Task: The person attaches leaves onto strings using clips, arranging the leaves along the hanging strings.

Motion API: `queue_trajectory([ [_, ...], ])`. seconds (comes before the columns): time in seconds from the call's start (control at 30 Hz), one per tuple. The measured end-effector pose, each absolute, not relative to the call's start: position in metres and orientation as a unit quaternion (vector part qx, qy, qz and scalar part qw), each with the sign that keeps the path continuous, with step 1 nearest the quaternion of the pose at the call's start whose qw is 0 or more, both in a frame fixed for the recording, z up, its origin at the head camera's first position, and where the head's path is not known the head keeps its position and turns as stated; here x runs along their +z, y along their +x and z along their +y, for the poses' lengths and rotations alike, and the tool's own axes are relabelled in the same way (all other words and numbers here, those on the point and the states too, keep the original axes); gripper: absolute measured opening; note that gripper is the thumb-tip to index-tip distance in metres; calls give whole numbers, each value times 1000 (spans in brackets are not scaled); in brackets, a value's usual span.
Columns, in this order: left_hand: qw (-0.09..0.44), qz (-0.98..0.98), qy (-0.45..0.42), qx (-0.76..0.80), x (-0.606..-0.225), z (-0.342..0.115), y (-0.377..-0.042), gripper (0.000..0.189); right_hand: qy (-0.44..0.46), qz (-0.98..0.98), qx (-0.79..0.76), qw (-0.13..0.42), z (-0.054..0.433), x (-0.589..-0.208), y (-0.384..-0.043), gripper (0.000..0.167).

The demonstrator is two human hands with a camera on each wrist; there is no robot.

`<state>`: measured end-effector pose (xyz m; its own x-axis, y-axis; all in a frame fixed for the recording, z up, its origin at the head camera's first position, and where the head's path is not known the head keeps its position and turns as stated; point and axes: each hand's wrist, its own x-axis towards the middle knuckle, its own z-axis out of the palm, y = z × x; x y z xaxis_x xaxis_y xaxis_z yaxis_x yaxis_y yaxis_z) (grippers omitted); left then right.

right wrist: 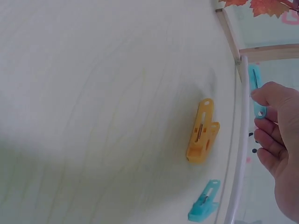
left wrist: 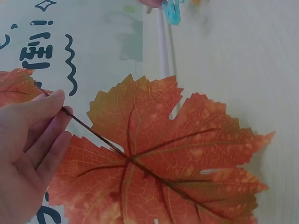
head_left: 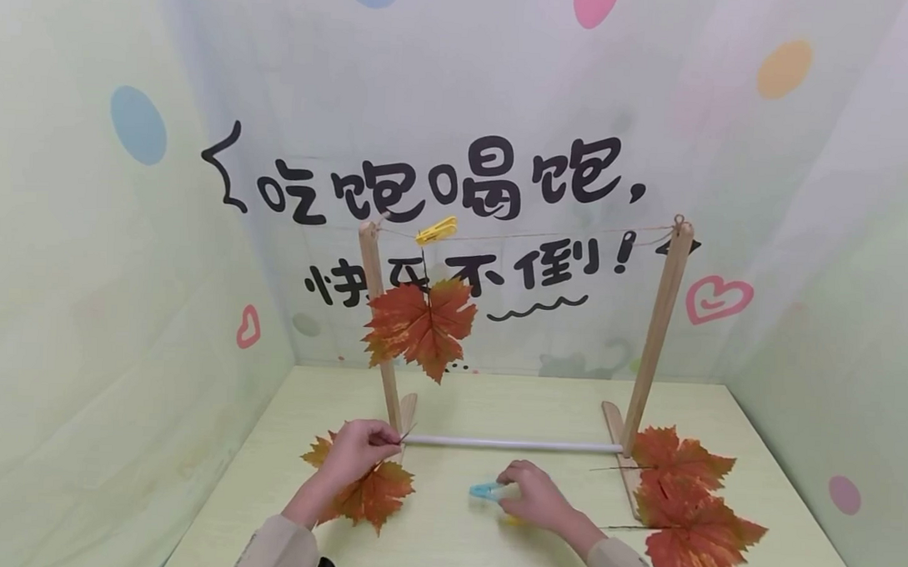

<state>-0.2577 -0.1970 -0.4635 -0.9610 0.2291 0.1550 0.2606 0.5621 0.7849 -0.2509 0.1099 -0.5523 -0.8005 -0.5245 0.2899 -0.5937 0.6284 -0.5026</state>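
My left hand [head_left: 358, 449] pinches the thin brown stem of an orange-red maple-like leaf [left wrist: 159, 158] between thumb and fingertips, and the leaf hangs below the hand. In my right hand [head_left: 534, 496] a light-blue clothespin [head_left: 484, 491] is gripped by thumb and fingers, above the table. Beneath that hand, a yellow clothespin [right wrist: 202, 133] and a second blue clothespin [right wrist: 204, 203] lie on the table, as the right wrist view shows. Another leaf [head_left: 422, 324] hangs by its stem from a yellow clothespin [head_left: 437, 229] on the string.
A thin string [head_left: 531, 236] spans two wooden posts [head_left: 658, 332], joined low down by a white rod [head_left: 512, 444]. Two more leaves [head_left: 696, 534] lie at the right foot, stems pointing left. Printed fabric walls [head_left: 461, 92] enclose the pale table [head_left: 430, 550].
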Motion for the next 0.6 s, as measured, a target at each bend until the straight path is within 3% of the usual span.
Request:
queue_trajectory([
  [0.6, 33, -871, -172, -458, -423, -184, -265, 8, 359, -893, 252, 97, 144, -487, -254, 21],
])
